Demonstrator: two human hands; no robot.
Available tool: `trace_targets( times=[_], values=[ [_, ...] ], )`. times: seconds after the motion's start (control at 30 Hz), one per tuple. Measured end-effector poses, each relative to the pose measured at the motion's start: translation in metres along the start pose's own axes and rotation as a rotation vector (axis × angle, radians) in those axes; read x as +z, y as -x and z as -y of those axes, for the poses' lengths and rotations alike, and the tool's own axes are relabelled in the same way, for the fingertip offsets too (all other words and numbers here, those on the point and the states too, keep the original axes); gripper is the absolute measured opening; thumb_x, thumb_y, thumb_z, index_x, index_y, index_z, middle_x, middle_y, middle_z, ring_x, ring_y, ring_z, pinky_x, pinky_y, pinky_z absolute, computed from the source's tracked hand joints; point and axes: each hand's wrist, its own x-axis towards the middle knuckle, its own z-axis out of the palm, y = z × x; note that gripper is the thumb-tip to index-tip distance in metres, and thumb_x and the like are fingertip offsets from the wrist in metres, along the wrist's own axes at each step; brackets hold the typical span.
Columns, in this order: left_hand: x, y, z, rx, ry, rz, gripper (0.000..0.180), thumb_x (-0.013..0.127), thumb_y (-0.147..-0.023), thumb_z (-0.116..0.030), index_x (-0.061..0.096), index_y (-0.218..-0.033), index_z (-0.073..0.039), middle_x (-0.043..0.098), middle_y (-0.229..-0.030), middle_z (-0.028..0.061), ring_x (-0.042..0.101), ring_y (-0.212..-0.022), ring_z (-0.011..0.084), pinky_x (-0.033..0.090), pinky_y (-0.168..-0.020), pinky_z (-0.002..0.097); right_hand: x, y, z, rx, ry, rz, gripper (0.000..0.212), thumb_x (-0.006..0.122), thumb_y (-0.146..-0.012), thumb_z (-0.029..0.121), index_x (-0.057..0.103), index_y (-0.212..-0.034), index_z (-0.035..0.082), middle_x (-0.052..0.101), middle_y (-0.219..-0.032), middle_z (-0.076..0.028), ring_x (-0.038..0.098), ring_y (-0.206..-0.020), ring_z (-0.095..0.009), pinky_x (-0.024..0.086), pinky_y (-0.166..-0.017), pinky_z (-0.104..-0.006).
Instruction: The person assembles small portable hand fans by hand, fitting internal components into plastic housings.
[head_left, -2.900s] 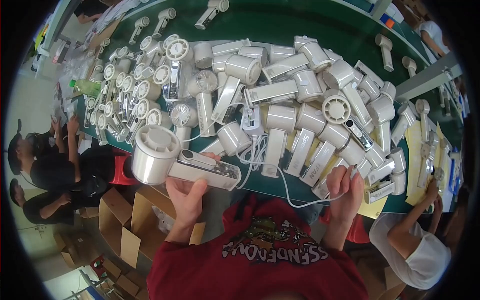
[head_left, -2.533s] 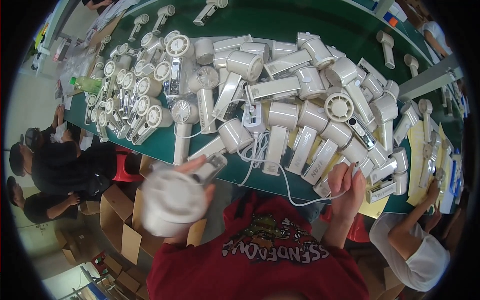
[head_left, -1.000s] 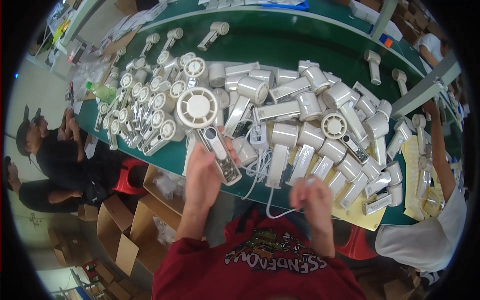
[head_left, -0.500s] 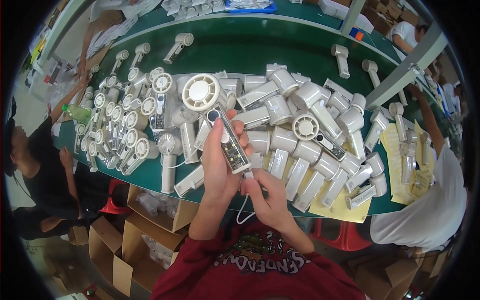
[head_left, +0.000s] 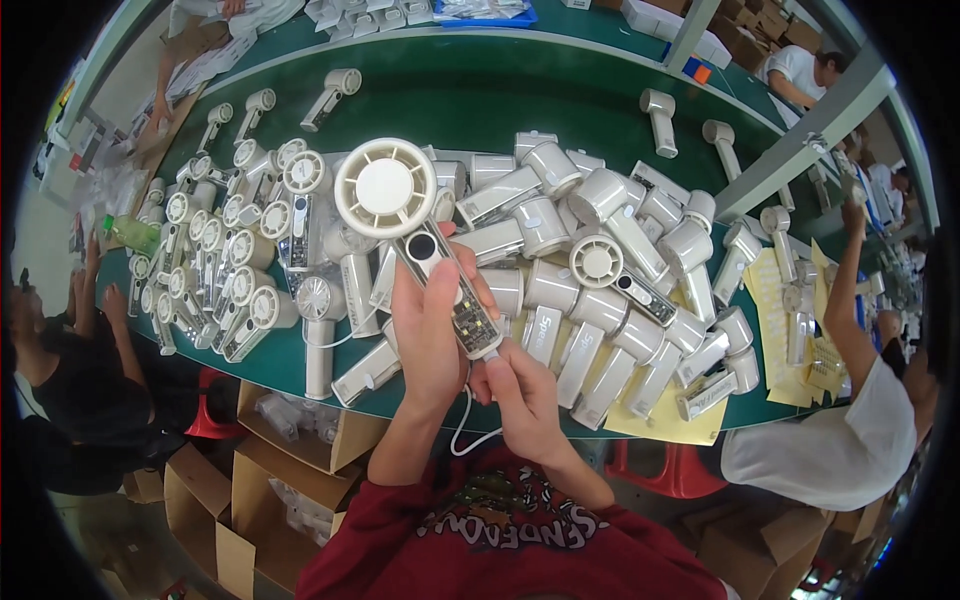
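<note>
While fan (head_left: 422,247) slants lengthwise, head (head_left: 385,188) upper-left, left hand (head_left: 430,335) clasps handle (head_left: 470,318), right hand (head_left: 525,400) pinches plug (head_left: 491,354).

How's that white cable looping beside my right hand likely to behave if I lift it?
The white cable is probably floppy, since it bends in a loose curve. It looks thin, so it's likely light too.

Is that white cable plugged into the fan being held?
Apparently in: the right hand holds the plug of the white cable against the bottom of the handheld fan, no gap showing; how deep, I can't tell.
</note>
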Motion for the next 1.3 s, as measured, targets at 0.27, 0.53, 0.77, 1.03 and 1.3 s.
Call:
trace_targets(
  times=[0.27, 0.53, 0.77, 1.03, 1.3],
  values=[
    [-0.002, 0.005, 0.002, -0.113, -0.005, 0.037, 0.035, 0.040, -0.088, -0.023, 0.037, -0.113, 0.002, 0.044, -0.078, 0.0055, 0.046, -0.057, 0.0092, 0.042, -0.046, 0.0213, 0.001, 0.006, -0.005, -0.020, 0.065, 0.001, 0.021, 0.038, -0.091, 0.012, 0.045, -0.075, 0.000, 0.045, -0.062, -0.002, 0.040, -0.056, -0.009, 0.034, -0.053, -0.0226],
    [-0.007, 0.004, 0.004, -0.145, 0.139, 0.090, 0.031, 0.041, -0.083, -0.016, 0.037, -0.110, 0.001, 0.046, -0.080, 0.0073, 0.050, -0.055, 0.0121, 0.042, -0.044, 0.0221, -0.006, 0.010, -0.006, 0.011, 0.137, 0.092, 0.026, 0.035, -0.092, 0.017, 0.049, -0.078, -0.001, 0.049, -0.069, -0.003, 0.042, -0.061, -0.009, 0.035, -0.056, -0.0210],
    [-0.006, 0.003, 0.003, -0.137, 0.023, 0.136, 0.045, 0.053, -0.077, -0.015, 0.035, -0.115, 0.002, 0.045, -0.083, 0.0080, 0.050, -0.062, 0.0133, 0.045, -0.053, 0.0264, -0.007, 0.010, -0.001, 0.044, 0.084, 0.023, 0.023, 0.038, -0.090, 0.013, 0.045, -0.073, 0.000, 0.048, -0.065, -0.003, 0.040, -0.057, -0.008, 0.034, -0.053, -0.0218],
    [-0.009, -0.004, 0.001, -0.091, -0.025, 0.262, 0.053, 0.056, -0.075, -0.013, 0.033, -0.121, 0.003, 0.047, -0.091, 0.0096, 0.053, -0.070, 0.0153, 0.048, -0.061, 0.0291, -0.005, 0.010, -0.005, -0.061, 0.071, -0.019, 0.020, 0.042, -0.089, 0.009, 0.046, -0.072, 0.001, 0.049, -0.065, -0.004, 0.042, -0.057, -0.010, 0.036, -0.052, -0.0233],
    [-0.017, -0.009, -0.013, 0.065, -0.003, -0.085, 0.044, 0.052, -0.079, 0.002, 0.038, -0.121, 0.004, 0.054, -0.090, 0.0101, 0.056, -0.076, 0.0153, 0.053, -0.066, 0.0289, -0.006, -0.019, 0.000, -0.329, 0.503, 0.022, 0.016, 0.052, -0.081, 0.005, 0.047, -0.067, 0.000, 0.045, -0.059, -0.009, 0.043, -0.050, -0.022, 0.034, -0.047, -0.0303]
  ],
)
